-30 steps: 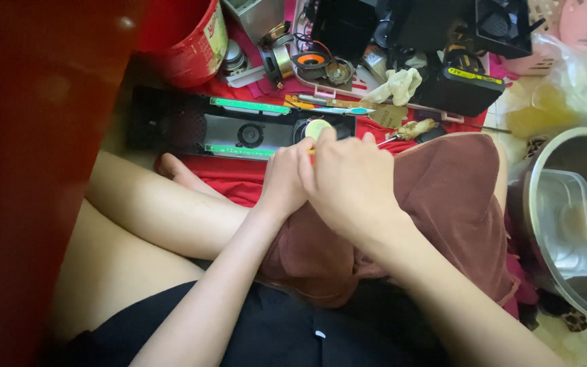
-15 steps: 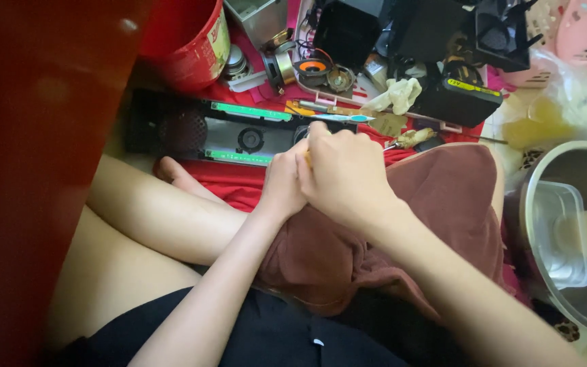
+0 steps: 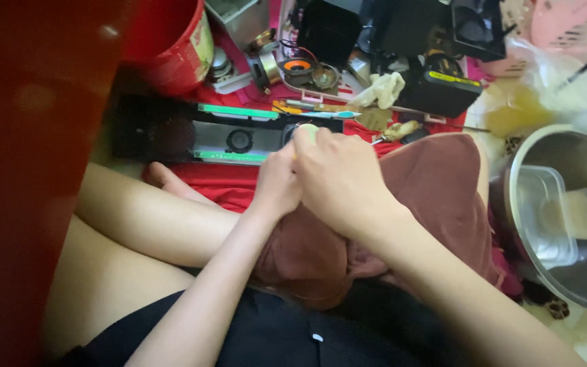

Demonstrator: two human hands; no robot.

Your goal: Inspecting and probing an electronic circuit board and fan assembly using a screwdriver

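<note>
A small pale-green round object [image 3: 306, 130] is pinched between the closed left hand [image 3: 276, 180] and right hand [image 3: 340, 178], over the brown cloth [image 3: 436, 204] on the lap. Compared with a second ago, the hands are seen pressed closer together and the object is more covered, so the grip appears tightened. The long black circuit board [image 3: 225, 129] lies untouched just beyond.

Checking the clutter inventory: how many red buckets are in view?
1. The red bucket stands at top left, behind the long black panel, far from the left hand and right hand. The red blur at left may hide more.
</note>
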